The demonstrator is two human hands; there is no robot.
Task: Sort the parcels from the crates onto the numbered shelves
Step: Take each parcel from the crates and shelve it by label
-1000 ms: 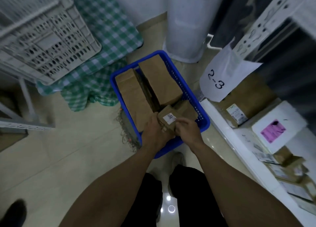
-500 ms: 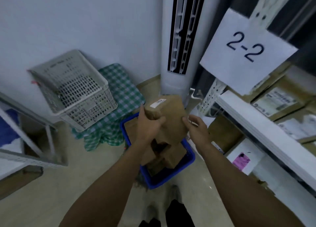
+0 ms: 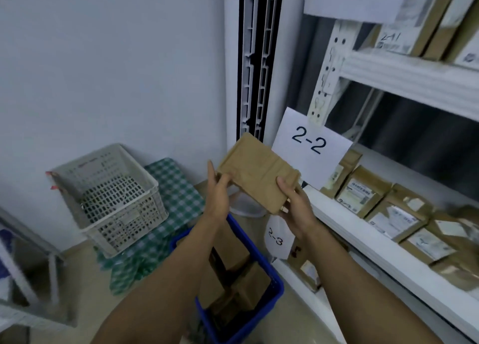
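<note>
While I watch through the head camera, the flat brown paper-wrapped parcel (image 3: 256,172) sits at centre frame, lifted clear above the blue plastic crate (image 3: 243,328) and in front of the white paper sign marked 2-2 (image 3: 309,142). My left hand (image 3: 219,196) grips its left edge, and my right hand (image 3: 295,206) pinches its lower right corner, thumb on the face. No label shows on the side facing me, so I cannot tell which shelf it belongs to.

Progress, as I judge it: a row of brown labelled parcels (image 3: 363,196) already stands on the white shelf board (image 3: 363,237) at right, and more fill the tier at upper right. A smaller sign marked 2-3 (image 3: 277,237) hangs below my right hand. Several brown parcels (image 3: 233,242) lie in the blue crate at lower centre, so sorting is only partly done. The white perforated plastic crate (image 3: 116,196) at left looks empty.
</note>
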